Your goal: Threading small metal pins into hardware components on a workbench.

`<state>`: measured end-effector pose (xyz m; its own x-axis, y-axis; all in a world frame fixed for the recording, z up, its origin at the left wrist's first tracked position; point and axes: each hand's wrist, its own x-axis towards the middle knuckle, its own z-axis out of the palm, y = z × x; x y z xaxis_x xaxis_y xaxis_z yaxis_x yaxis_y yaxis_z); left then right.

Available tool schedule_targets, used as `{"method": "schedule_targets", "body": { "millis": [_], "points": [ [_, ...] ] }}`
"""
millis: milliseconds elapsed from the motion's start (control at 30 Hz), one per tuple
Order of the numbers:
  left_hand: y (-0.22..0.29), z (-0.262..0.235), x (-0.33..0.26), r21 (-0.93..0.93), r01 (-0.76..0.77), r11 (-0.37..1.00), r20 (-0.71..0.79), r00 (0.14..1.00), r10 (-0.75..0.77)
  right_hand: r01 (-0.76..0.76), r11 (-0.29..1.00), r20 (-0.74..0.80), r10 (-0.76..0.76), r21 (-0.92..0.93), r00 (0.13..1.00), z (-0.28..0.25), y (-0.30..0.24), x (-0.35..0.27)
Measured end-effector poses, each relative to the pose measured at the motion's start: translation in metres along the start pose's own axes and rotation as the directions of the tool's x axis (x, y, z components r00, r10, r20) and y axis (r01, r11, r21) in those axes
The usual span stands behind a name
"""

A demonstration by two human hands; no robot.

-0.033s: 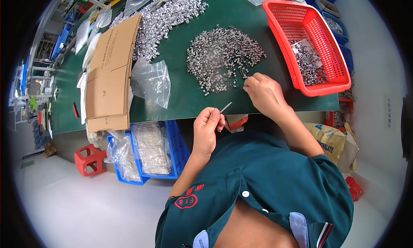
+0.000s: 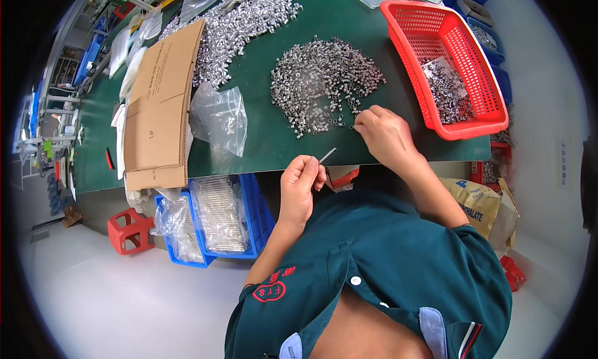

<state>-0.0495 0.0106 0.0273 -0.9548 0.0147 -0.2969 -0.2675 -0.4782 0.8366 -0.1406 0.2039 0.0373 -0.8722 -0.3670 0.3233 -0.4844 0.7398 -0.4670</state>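
Note:
My left hand [image 2: 300,179] is closed around a thin metal rod [image 2: 328,155], whose free end points up and to the right, just over the table's front edge. To the right, my right hand [image 2: 383,133] rests low over the green tabletop with its fingers pinched together. At its fingertips there appears to be a tiny metal piece, too small to make out. Just left of those fingertips spreads a pile of small silver metal sleeves [image 2: 299,79], with a few loose ones nearest my hand.
A red plastic basket [image 2: 416,85] holding small metal parts stands at the right. A larger heap of shiny parts [image 2: 233,32] lies at the back left, beside a cardboard piece [image 2: 156,103] and a clear plastic bag [image 2: 219,119]. Blue bins [image 2: 252,219] sit below the table edge.

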Motion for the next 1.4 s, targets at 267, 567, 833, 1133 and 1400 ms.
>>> {"method": "schedule_targets", "body": {
  "millis": [267, 567, 833, 1133, 1400],
  "points": [
    [0.000, 0.006, 0.002, 0.089, -0.029, 0.996, 0.032, 0.999, 0.027, -0.600, 0.016, 0.575, 0.263, 0.800, 0.775, -0.012, -0.002, -0.007],
    [0.000, 0.013, 0.000, 0.163, -0.076, 0.984, 0.045, 0.997, 0.070, -0.663, -0.367, 0.732, 0.077, 0.652, 0.677, -0.009, -0.016, -0.013],
    [-0.002, 0.014, -0.001, 0.185, -0.104, 0.977, 0.030, 0.995, 0.100, -0.656, -0.313, 0.707, 0.079, 0.686, 0.702, -0.008, -0.020, -0.016],
    [0.000, 0.016, -0.003, 0.181, -0.082, 0.980, -0.006, 0.996, 0.084, -0.565, 0.137, 0.520, 0.263, 0.814, 0.812, -0.013, -0.032, -0.019],
    [0.000, 0.016, -0.003, 0.142, -0.041, 0.989, 0.018, 0.999, 0.039, -0.393, 0.521, 0.315, 0.236, 0.757, 0.919, -0.014, -0.034, -0.022]
  ]
}}
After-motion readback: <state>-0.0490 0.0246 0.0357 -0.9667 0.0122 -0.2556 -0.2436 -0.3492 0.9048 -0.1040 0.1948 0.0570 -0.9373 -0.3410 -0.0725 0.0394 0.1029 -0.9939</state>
